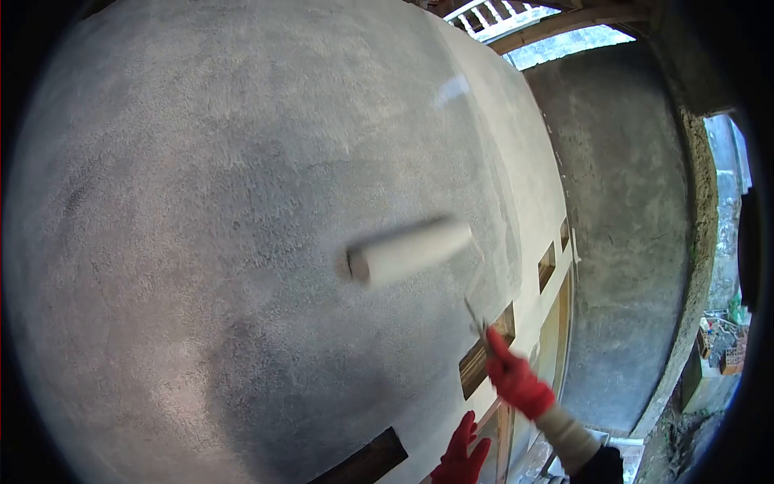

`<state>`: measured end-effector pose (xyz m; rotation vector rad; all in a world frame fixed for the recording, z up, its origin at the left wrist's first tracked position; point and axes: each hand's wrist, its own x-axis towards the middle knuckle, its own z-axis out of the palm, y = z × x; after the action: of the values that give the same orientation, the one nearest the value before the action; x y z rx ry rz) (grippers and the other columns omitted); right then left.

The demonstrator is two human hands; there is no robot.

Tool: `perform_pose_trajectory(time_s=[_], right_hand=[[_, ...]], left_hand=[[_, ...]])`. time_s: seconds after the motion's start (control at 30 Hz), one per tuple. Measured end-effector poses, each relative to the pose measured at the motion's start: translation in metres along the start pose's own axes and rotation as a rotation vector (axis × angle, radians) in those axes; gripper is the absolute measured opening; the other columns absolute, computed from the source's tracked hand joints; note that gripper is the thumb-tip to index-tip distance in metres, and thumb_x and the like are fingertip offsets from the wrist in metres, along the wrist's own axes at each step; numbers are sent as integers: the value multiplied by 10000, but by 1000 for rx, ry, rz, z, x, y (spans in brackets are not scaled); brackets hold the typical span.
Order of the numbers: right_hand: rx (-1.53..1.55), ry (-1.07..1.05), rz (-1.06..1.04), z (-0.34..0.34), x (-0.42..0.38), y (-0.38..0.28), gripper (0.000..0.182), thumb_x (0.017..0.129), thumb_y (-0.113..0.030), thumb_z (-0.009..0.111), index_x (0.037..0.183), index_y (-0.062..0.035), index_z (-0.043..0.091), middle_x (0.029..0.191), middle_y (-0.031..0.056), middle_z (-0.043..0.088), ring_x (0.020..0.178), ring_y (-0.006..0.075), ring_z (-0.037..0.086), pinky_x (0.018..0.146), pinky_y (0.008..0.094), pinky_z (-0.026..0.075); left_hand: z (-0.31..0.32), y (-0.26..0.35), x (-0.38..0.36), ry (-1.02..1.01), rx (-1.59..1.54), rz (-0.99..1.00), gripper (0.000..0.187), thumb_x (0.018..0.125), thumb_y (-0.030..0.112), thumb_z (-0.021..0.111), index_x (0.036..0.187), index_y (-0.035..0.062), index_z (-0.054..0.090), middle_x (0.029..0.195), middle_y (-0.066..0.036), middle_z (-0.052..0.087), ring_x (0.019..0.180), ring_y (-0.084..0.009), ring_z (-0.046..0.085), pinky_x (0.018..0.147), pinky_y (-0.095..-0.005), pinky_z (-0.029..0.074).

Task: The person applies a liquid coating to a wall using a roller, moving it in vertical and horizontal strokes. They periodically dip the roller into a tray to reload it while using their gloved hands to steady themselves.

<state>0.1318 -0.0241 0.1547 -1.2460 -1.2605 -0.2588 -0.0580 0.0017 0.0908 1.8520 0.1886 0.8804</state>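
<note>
My right hand [516, 379], in a red glove, is closed around the handle of a paint roller. Its white, motion-blurred roller sleeve [411, 252] lies against or very near the grey plastered wall [282, 161], up and to the left of the hand. A thin wire frame joins sleeve and handle. Low in the view, my left hand [462, 456], also red-gloved, has its fingers apart and holds nothing. It is below and left of my right hand, near the wall's lower part.
Rectangular recesses [367, 461] open in the wall's lower part, one just behind the roller handle. A dark concrete wall [621, 234] stands at the right. Beyond it are bricks [734, 357] and rubble. A white balustrade [492, 18] shows at the top.
</note>
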Motion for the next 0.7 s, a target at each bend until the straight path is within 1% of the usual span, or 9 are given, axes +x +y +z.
perform_pose_trajectory(time_s=[0.07, 0.13, 0.3, 0.4, 0.47, 0.5, 0.6, 0.63, 0.7], right_hand=[[-88, 85, -270, -16, 79, -11, 513, 905, -73, 504, 1398, -103, 361, 762, 75, 608, 628, 140, 553, 618, 271, 478], [61, -37, 74, -40, 147, -76, 516, 947, -200, 467, 1432, -152, 296, 678, -7, 515, 545, 74, 464, 506, 242, 446], [63, -23, 108, -62, 237, -144, 496, 966, -266, 419, 1437, -191, 281, 616, 3, 479, 500, 98, 460, 467, 257, 445], [-18, -49, 25, -69, 224, -121, 502, 966, -271, 419, 1440, -188, 273, 618, 3, 478, 493, 96, 458, 472, 258, 442], [22, -91, 20, -67, 187, -85, 505, 964, -254, 433, 1438, -172, 280, 629, 2, 487, 499, 86, 460, 483, 249, 430], [48, -81, 29, -67, 162, -63, 479, 946, -173, 484, 1405, -128, 356, 725, -9, 533, 615, 65, 471, 598, 238, 432], [2, -158, 43, -68, 80, -16, 491, 919, -77, 490, 1390, -51, 354, 917, 95, 633, 759, 95, 514, 695, 239, 442], [-50, -85, -153, -62, 63, -1, 493, 906, -64, 455, 1392, -88, 375, 719, -15, 549, 595, 62, 485, 576, 227, 440], [-54, -55, -183, -57, 52, 22, 534, 862, 22, 480, 1381, -68, 389, 746, 1, 568, 637, 69, 499, 622, 230, 455]], left_hand=[[-2, 12, 5, 11, 61, 43, 567, 928, 142, 534, 1419, 62, 261, 1409, -115, 365, 1232, -239, 438, 985, -350, 407], [2, 19, 14, 21, 63, 76, 570, 931, 162, 532, 1420, 64, 256, 1408, -118, 366, 1230, -241, 441, 987, -361, 403], [10, 48, 37, -46, 94, 59, 587, 936, 169, 524, 1433, 85, 222, 1403, -124, 370, 1241, -255, 433, 990, -370, 396], [14, 52, 46, 0, 145, 169, 587, 934, 157, 523, 1435, 97, 223, 1375, -150, 402, 1216, -268, 463, 971, -374, 408], [14, 54, 46, -38, 86, 55, 600, 927, 138, 531, 1436, 92, 218, 1384, -154, 386, 1217, -261, 461, 977, -370, 404], [13, 51, 46, -34, 87, 60, 600, 927, 138, 531, 1436, 92, 218, 1384, -154, 386, 1217, -261, 461, 977, -370, 404], [9, 42, 46, -74, 29, 46, 605, 922, 115, 527, 1438, 88, 213, 1404, -141, 353, 1240, -243, 432, 992, -365, 393], [6, 44, 46, -66, 9, 88, 604, 922, 103, 521, 1439, 84, 211, 1409, -138, 342, 1247, -234, 422, 998, -363, 388], [1, 55, 45, -61, -44, 100, 592, 929, 132, 506, 1439, 71, 210, 1413, -135, 334, 1261, -232, 405, 1014, -370, 371]])
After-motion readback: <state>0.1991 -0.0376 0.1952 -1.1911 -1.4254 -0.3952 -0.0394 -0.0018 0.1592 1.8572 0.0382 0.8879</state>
